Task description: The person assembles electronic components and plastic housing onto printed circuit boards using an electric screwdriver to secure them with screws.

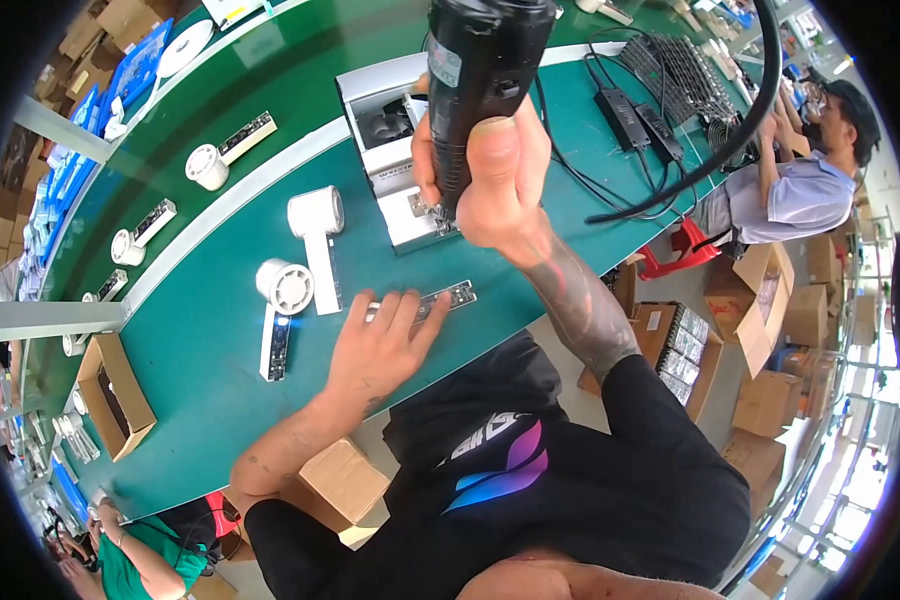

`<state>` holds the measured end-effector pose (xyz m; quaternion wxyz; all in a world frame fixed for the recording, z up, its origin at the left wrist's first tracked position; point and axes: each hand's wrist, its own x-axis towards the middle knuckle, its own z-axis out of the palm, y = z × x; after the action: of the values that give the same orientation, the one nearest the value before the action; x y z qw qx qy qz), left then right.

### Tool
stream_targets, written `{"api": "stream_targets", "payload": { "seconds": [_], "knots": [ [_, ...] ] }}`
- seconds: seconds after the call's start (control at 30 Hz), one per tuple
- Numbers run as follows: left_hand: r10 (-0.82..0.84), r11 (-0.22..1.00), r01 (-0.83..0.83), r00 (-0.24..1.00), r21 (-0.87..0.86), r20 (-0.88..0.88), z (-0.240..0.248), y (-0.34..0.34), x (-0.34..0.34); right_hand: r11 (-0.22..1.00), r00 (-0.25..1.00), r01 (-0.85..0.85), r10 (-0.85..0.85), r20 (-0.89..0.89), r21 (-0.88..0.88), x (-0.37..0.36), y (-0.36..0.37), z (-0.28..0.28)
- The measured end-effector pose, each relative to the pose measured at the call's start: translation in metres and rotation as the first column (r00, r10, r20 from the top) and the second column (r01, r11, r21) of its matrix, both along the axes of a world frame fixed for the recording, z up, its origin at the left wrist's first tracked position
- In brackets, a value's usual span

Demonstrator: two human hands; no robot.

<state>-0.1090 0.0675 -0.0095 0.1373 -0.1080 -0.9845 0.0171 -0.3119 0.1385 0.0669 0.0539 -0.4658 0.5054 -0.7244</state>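
In my raised right hand [495,170] is a black electric screwdriver [485,75], fingers and thumb wrapped round its body; its lower tip is hard to make out. My left hand [388,340] lies low over a narrow white fan part [460,295] with an exposed circuit board, fingers curled onto it against the green table; the palm hides part of it. Left of that hand, a white handheld fan [288,288] shows its board in an open handle. Behind it lies another white fan [317,215].
A white-edged box with small parts [395,160] stands beyond my hands. Black power adapters [622,120] and cables lie at right. Several fans, one here [208,166], sit on the green belt. A cardboard tray [115,395] is at left. A co-worker [805,165] sits at far right.
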Motion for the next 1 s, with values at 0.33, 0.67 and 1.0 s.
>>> {"api": "stream_targets", "payload": {
  "seconds": [0.33, 0.67, 1.0],
  "knots": [
    [0.006, 1.000, -0.006, 1.000, -0.012, -0.021, -0.003, 0.000, 0.001, 0.990, 0.904, -0.093, 0.039, 0.425, 0.109, 0.034, 0.065, -0.024],
    [0.008, 1.000, -0.008, 1.000, -0.002, -0.016, -0.007, 0.000, -0.001, 0.992, 0.900, -0.102, 0.058, 0.432, 0.080, 0.036, 0.074, -0.036],
    [-0.008, 1.000, 0.008, 1.000, 0.014, 0.003, -0.002, -0.001, -0.004, 0.991, 0.889, -0.134, 0.131, 0.438, -0.026, 0.042, 0.074, -0.056]
  ]
}}
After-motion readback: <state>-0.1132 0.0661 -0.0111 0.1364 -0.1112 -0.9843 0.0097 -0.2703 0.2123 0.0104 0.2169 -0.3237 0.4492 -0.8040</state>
